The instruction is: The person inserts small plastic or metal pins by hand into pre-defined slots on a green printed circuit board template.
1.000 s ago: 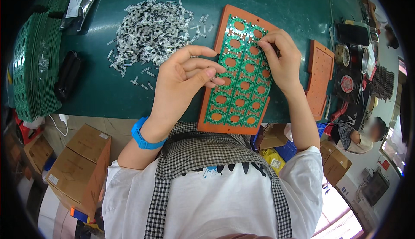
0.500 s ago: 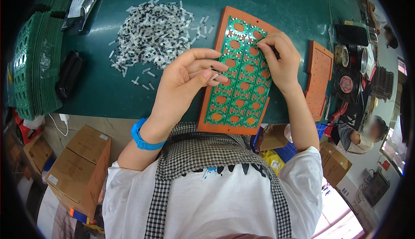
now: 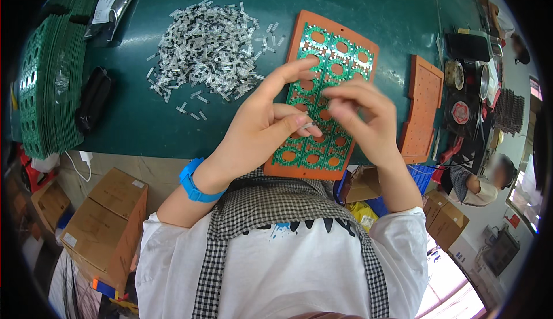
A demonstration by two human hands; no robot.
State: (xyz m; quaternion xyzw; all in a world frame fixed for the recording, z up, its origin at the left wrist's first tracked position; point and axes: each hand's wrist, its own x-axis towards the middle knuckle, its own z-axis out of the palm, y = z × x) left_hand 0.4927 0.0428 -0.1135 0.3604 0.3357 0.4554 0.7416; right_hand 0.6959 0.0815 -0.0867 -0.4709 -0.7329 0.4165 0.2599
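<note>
Pinching a pale sliver [image 3: 309,126] in left fingers [image 3: 290,125], right fingers [image 3: 358,93] parted, green round-holed panel [image 3: 315,98] on orange tray [image 3: 362,38]

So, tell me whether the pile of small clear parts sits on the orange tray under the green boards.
No, the pile lies on the green tabletop, left of that orange tray.

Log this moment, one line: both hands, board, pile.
left hand: pinching small part | right hand: blurred, over board | board: on orange tray | pile: left of tray
</note>
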